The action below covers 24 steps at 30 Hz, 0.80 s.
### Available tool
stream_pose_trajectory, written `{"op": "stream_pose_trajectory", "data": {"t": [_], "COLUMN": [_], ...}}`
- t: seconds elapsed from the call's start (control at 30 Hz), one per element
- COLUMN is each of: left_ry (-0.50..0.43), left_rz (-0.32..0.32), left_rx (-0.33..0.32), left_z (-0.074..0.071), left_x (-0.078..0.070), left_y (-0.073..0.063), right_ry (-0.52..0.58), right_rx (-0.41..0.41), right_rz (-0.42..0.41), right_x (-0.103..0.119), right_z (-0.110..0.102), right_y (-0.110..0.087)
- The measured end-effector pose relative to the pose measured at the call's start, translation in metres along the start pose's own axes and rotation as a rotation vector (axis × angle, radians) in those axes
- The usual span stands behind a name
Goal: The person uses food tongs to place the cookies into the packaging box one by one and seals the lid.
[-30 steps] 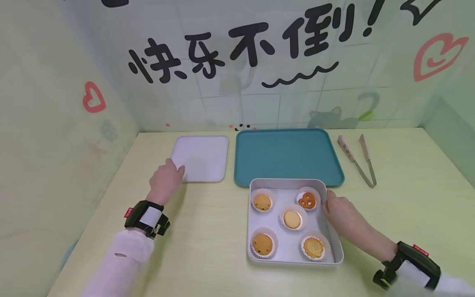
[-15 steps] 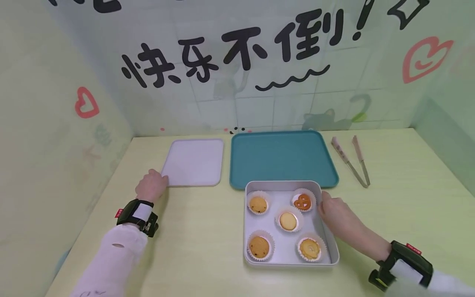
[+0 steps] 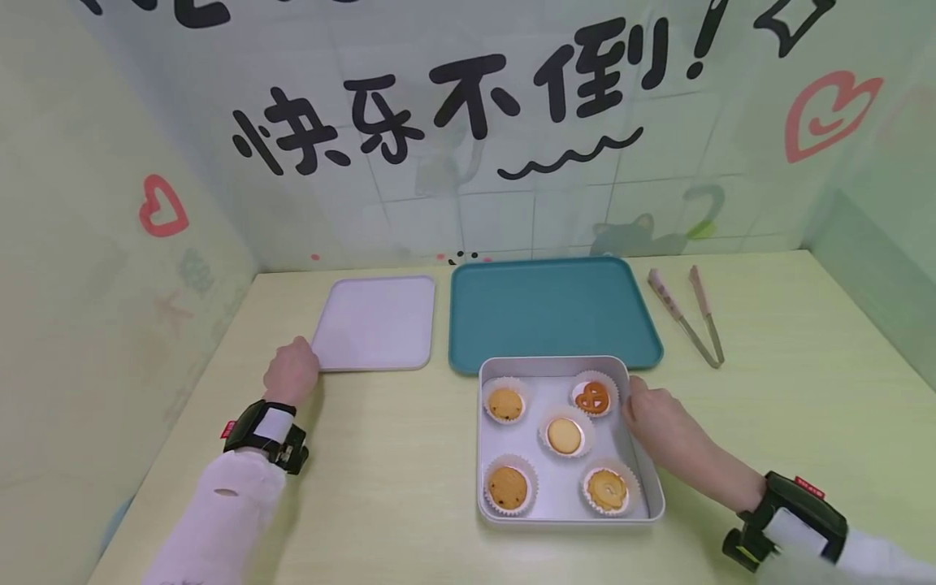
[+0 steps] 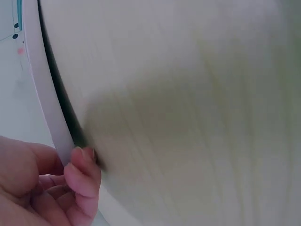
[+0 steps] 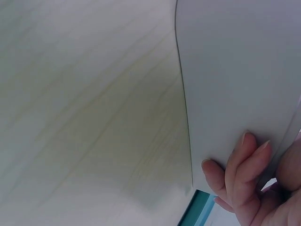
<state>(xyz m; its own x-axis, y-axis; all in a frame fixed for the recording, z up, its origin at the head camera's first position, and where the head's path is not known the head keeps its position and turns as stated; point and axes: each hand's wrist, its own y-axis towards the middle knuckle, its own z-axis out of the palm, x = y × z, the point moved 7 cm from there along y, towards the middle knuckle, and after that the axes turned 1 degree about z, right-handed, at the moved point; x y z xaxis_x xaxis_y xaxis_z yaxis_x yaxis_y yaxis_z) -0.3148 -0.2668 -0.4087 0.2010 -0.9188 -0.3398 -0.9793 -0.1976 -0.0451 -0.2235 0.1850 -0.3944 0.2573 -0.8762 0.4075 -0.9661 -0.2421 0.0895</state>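
A flat lavender tray (image 3: 376, 325) lies at the back left of the table. My left hand (image 3: 291, 371) pinches its front left corner; in the left wrist view, curled fingers (image 4: 84, 179) hold the tray's thin edge. Nearer to me stands a deeper light-lavender baking pan (image 3: 552, 508). Inside it are paper cups with two speckled cookies (image 3: 504, 404), a plain round cookie (image 3: 564, 436), a pretzel (image 3: 592, 398) and a crimped-edge cookie (image 3: 607, 491). My right hand (image 3: 661, 418) grips the pan's right wall near the far corner, with fingertips (image 5: 249, 146) against its outside.
A teal tray (image 3: 552, 313) lies behind the pan, whose far rim overlaps it in the head view. Spread tongs (image 3: 687, 321) with pinkish handles lie to its right. A printed wall (image 3: 409, 219) bounds the table's back, with side walls left and right.
My left hand has slid left along the lavender tray's front edge to its corner. My right hand stays on the pan's wall. The head view has shifted slightly.
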Motion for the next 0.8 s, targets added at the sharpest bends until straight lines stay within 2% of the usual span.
{"op": "stream_pose_trajectory", "data": {"t": [0.17, 0.23, 0.4, 0.5, 0.63, 0.8], "left_ry": [-0.085, -0.151, -0.38, -0.467, -0.508, -0.527], "left_rz": [0.115, 0.122, 0.048, 0.019, 0.013, 0.027], "left_rx": [-0.017, 0.011, 0.078, 0.058, 0.005, -0.049], "left_z": [-0.002, -0.001, -0.002, -0.008, -0.019, -0.03], "left_x": [-0.001, 0.001, 0.006, 0.006, 0.001, -0.011], "left_y": [0.002, 0.002, 0.0, -0.003, -0.01, -0.022], "right_ry": [-0.01, -0.009, 0.003, 0.007, 0.014, 0.043], "right_rx": [0.001, 0.005, -0.003, -0.015, -0.024, -0.006], "right_rz": [-0.001, 0.002, 0.005, -0.005, -0.015, -0.003], "right_x": [0.001, 0.001, 0.0, 0.0, 0.0, -0.001], "right_z": [0.0, 0.0, 0.0, -0.001, -0.002, 0.0], "right_y": [0.0, 0.0, 0.0, 0.0, 0.0, 0.0]}}
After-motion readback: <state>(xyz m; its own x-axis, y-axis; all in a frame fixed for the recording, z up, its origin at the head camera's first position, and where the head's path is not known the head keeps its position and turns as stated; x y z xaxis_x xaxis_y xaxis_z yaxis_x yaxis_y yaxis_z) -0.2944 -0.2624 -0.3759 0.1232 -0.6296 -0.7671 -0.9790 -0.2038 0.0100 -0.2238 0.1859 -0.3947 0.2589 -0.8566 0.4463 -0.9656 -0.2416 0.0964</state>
